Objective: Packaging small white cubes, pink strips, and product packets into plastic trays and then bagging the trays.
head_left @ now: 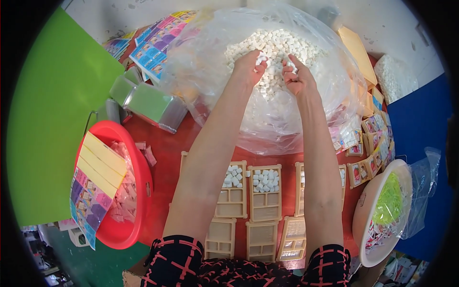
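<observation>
Both my arms reach forward to a large clear plastic bag (pixel 201 57), opened wide over a heap of small white cubes (pixel 275 40). My left hand (pixel 248 68) is closed around a few of the cubes at the near left of the heap. Opposite it, my right hand (pixel 297 76) has its fingers curled round some cubes too. Beneath my arms stand beige compartment trays in two rows. One far-row tray (pixel 266 198) and its left neighbour (pixel 231 210) have white cubes in their upper compartment. A near-row tray (pixel 262 241) shows bare compartments. My forearms hide parts of other trays.
At left, a red basin (pixel 146 191) contains pink packets, with printed cards (pixel 91 191) across it. Clear plastic boxes (pixel 150 105) lie behind it. At right are a white basin (pixel 359 229) with green shreds and rows of small filled trays (pixel 373 143).
</observation>
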Available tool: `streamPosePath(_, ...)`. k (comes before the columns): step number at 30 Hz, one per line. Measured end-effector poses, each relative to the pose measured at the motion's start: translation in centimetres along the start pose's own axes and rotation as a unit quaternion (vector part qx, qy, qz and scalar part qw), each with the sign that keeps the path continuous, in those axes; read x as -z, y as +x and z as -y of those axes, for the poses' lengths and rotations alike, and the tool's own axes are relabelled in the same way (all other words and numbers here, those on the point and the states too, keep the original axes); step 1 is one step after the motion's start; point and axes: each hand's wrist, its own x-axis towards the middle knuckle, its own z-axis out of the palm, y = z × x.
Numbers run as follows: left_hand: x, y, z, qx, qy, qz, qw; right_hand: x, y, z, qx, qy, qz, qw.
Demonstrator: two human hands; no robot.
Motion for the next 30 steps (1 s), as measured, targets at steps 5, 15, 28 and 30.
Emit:
streamPosePath(5, -0.4, 0.5, 0.8, 0.069, -0.1, 0.007, 0.993, 1.8, 1.1, 1.3, -0.062, 0.076, 0.111, 0.989)
streamPosePath(15, 3.5, -14.6, -1.1, 0.005, -0.126, 0.211, 0.969, -1.5, -8.9, -2.5, -0.11, -0.027, 0.249, 0.962)
streamPosePath(28, 22.6, -36.5, 6.7, -0.433, 0.634, -0.156, 0.622, 1.1, -14.7, -23.9, 0.385, -0.669, 0.293, 0.564)
streamPosePath(30, 24.0, -35.8, 6.9, -0.463, 0.725, -0.115, 0.497, 1.2, -14.6, -24.9, 0.507, -0.664, 0.302, 0.46)
